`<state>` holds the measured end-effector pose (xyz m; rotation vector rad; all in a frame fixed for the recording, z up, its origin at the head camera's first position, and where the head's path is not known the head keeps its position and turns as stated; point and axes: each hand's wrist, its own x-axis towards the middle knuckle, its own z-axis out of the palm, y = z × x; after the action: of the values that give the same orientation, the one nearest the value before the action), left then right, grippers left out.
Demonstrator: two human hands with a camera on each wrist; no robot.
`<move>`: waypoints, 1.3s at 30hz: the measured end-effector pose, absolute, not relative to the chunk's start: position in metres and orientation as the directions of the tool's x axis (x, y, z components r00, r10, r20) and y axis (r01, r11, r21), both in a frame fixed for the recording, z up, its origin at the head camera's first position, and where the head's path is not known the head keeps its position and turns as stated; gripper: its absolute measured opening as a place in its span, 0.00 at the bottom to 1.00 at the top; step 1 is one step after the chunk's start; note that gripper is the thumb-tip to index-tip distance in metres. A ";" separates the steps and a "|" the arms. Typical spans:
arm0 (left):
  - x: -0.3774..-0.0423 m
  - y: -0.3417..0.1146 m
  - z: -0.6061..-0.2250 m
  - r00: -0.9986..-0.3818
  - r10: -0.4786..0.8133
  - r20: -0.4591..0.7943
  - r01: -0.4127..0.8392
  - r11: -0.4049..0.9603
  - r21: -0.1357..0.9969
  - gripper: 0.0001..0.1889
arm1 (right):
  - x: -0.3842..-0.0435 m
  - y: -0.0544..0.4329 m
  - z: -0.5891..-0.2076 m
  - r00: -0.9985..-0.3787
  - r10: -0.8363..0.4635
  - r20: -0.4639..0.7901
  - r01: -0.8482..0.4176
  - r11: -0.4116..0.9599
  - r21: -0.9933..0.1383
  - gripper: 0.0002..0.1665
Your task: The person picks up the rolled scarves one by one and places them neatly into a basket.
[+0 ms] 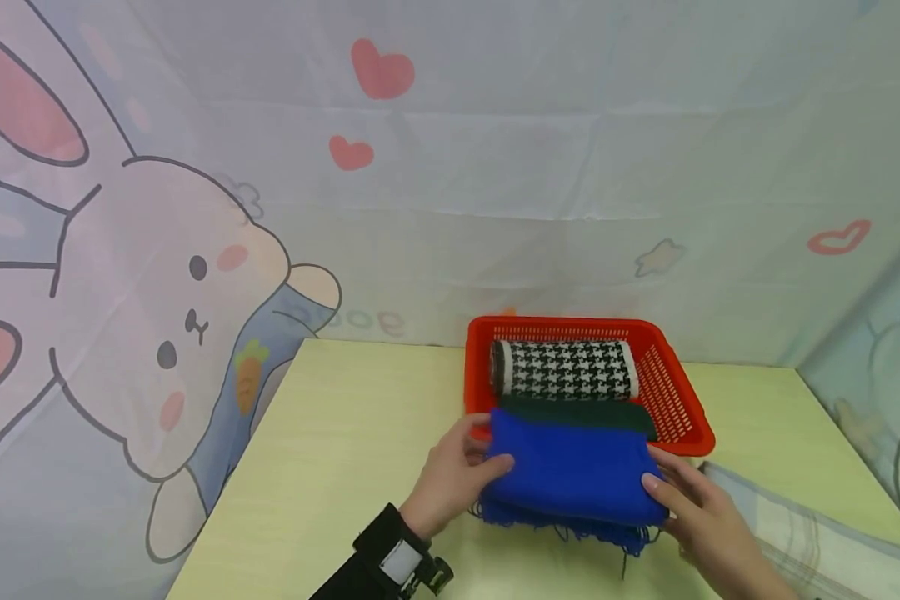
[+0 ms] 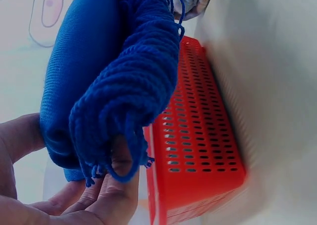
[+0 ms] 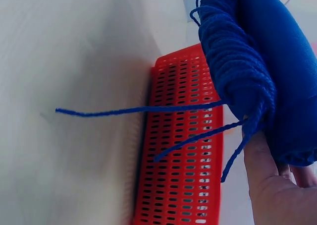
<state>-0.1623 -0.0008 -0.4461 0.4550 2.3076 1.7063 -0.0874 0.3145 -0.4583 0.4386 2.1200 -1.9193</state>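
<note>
Left hand [image 1: 453, 477] and right hand [image 1: 708, 515] grip blue cloth [image 1: 573, 468] — red basket [image 1: 663, 392] behind, pale cloth [image 1: 832, 533] rightward.

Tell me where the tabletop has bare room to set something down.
The widest free patch of table is left of the red basket and left hand. A smaller one lies right of the basket, beyond the plaid cloth. It is crowded at the basket's near side, where that hand and the right hand hold the blue fringed scarf.

The blue cloth [image 1: 576, 471] looks matt and finely ribbed, its fringe [image 2: 143, 79] rough, the red basket [image 2: 198, 188] smooth plastic.
</note>
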 end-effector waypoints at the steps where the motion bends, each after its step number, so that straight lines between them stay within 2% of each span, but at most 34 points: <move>1: -0.164 -0.001 -0.445 -0.924 0.383 -0.001 0.111 0.270 0.956 0.32 | -0.088 0.314 -0.457 -0.929 0.052 -0.367 0.370 0.087 -0.925 0.47; 12: -0.182 0.000 -0.429 -0.922 0.387 0.014 0.130 0.277 0.952 0.31 | -0.101 0.315 -0.447 -0.959 0.024 -0.281 0.282 0.037 -0.959 0.45; 19: -0.194 0.004 -0.421 -0.925 0.379 0.006 0.120 0.278 0.953 0.31 | -0.109 0.319 -0.444 -0.976 0.016 -0.218 0.218 0.050 -0.975 0.44; 30: -0.214 0.012 -0.412 -0.934 0.353 -0.045 0.055 0.267 0.962 0.32 | -0.128 0.323 -0.435 -0.980 0.016 -0.197 0.198 0.082 -0.977 0.46; 39: -0.227 0.018 -0.409 -0.942 0.332 -0.049 0.052 0.288 0.956 0.33 | -0.142 0.327 -0.430 -0.987 0.000 -0.162 0.161 0.096 -0.982 0.47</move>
<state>-0.2269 0.0176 -0.4090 0.3532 2.3192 1.7075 -0.1416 0.3266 -0.4298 0.1645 2.2335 -2.0279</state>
